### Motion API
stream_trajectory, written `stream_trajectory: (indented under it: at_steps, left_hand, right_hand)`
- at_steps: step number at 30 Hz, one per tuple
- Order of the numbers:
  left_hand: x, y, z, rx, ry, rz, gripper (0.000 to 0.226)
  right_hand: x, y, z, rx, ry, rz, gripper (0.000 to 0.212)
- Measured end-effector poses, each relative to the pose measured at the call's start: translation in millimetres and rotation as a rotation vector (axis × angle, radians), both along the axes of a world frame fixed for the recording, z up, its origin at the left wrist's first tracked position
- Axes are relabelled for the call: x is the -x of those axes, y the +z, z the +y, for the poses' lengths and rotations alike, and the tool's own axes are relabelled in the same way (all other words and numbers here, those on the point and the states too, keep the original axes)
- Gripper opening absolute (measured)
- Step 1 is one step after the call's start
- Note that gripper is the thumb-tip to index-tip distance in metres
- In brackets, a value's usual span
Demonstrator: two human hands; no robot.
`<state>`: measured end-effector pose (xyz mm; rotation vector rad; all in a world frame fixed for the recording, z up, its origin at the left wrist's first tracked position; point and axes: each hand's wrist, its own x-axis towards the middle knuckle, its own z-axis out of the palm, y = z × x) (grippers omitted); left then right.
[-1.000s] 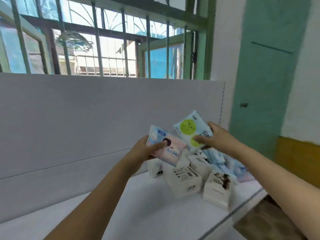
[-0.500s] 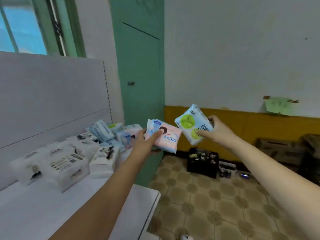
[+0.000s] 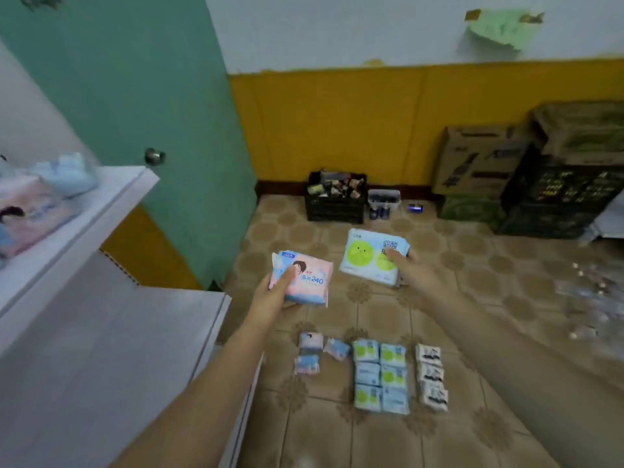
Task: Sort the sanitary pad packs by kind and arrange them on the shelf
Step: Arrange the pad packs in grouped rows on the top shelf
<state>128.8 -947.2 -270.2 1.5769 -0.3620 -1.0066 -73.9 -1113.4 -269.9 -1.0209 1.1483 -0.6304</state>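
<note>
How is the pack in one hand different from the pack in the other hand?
The pink pack in the left hand is pink with a dark-haired figure and "240" printed on it; the blue pack in the right hand is pale blue with green circles. The pink pack looks a bit smaller than the blue pack. Both are soft, flat packs held face up above the tiled floor.

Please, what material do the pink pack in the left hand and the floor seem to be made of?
Pink-and-blue printed pack, held by left hand: apparently thin plastic film, slightly glossy, with a soft, puffy shape. Brown patterned floor: probably glazed ceramic tile; straight grout lines and a repeating medallion print show.
</note>
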Motion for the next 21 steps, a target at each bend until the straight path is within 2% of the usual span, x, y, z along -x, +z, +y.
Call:
stream_trajectory:
  at_steps: [4, 6, 8, 11, 14, 17, 18, 21]
  left_hand:
    - [9, -89, -17, -0.186, -0.029, 0.059, 0.014]
    - [6, -143, -23, -0.255, -0.064, 0.062, 0.028]
    - [0, -200, -26, -0.332, -0.068, 0.077, 0.043]
    - [-10, -282, -28, -0.465, -0.101, 0.149, 0.024]
    - [-24, -357, -34, -0.567, -0.185, 0.194, 0.045]
    - [-30, -435, -44, -0.648, -0.172, 0.175, 0.026]
    - [-31, -465, -47, -0.666, -0.148, 0.17, 0.023]
    - [-22, -567, -55, -0.684, -0.092, 0.174, 0.022]
  right_hand:
    - [21, -105, -12, -0.18, -0.059, 0.11, 0.037]
    - [25, -156, -14, -0.228, -0.076, 0.194, 0.04]
    - [30, -208, -14, -0.247, -0.097, 0.268, 0.032]
    - [37, -284, -11, -0.3, -0.083, 0.34, 0.033]
    - [47, -369, -8, -0.382, -0.033, 0.373, 0.039]
    - [44, -453, -2, -0.488, -0.026, 0.423, 0.052]
    - [39, -476, 1, -0.505, -0.061, 0.44, 0.05]
    - [29, -563, 12, -0.534, -0.191, 0.436, 0.019]
